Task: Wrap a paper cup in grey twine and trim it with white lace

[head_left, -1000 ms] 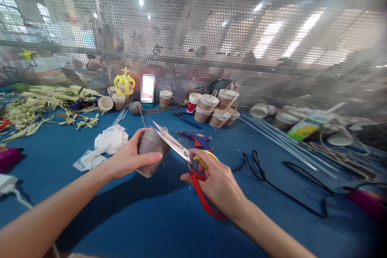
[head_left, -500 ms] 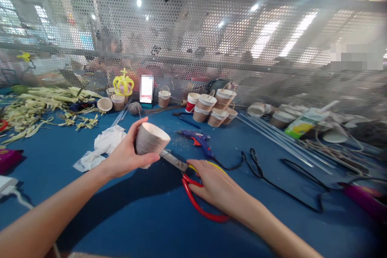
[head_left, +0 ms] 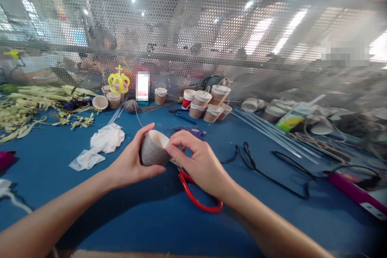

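Note:
My left hand [head_left: 130, 163] is wrapped round a small paper cup covered in grey twine [head_left: 152, 150], tilted with its white inside facing right. My right hand [head_left: 198, 163] is at the cup's rim, with thumb and fingers pinched on its edge. Red-handled scissors [head_left: 196, 199] lie on the blue table [head_left: 145, 217] just under and behind my right hand, nobody holding them. A blue glue gun [head_left: 190, 130] lies on the table right behind the cup.
Several twine-wrapped cups [head_left: 208, 102] stand at the back by a perforated metal screen [head_left: 211, 36]. A ball of twine [head_left: 131, 105], a yellow crown [head_left: 117, 82], white crumpled paper [head_left: 106, 138], straw strips [head_left: 33, 102], black cords [head_left: 272, 169] and clear rods [head_left: 272, 137] lie around. A person sits behind the screen.
My right hand laid the scissors down on the table, let go of them and moved up to pinch the cup's rim. My left hand turned the cup.

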`<state>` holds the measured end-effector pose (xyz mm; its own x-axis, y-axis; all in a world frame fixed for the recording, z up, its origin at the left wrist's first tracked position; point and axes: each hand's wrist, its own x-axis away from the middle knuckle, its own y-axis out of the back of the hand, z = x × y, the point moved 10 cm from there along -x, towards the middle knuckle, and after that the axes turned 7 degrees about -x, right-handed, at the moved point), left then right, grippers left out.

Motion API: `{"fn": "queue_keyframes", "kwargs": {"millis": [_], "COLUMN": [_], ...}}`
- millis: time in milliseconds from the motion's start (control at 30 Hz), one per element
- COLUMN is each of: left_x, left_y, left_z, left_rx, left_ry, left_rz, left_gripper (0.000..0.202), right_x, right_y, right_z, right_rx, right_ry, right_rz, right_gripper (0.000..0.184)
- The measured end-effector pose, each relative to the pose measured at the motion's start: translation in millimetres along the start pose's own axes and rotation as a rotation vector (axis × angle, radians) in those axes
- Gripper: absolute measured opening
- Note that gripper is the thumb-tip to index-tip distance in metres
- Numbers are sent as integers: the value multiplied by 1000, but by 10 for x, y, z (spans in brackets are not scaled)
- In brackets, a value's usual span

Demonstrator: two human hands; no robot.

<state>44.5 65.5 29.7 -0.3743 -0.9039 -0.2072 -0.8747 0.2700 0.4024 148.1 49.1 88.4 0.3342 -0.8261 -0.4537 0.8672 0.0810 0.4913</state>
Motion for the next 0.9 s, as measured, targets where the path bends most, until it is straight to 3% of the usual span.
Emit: {"fn": "queue_keyframes", "kwargs": {"millis": [167,633,900], "left_x": [3,5,11], "left_y": [-55,-105,-58], "left_z": [66,123,81], "left_rx": [124,162,-8], "left_ry": [69,107,38], "left_rz": [21,28,-18], "left_gripper": [89,84,86], "right_x": [33,4,-33], "right_y": [-4,-35,-99], "right_z": [-37,-110,-113], "right_rx": [31,-7,-3], "right_ry": [7,-77,-147], "right_rz": [10,86,116], "right_gripper": [16,14,18]}}
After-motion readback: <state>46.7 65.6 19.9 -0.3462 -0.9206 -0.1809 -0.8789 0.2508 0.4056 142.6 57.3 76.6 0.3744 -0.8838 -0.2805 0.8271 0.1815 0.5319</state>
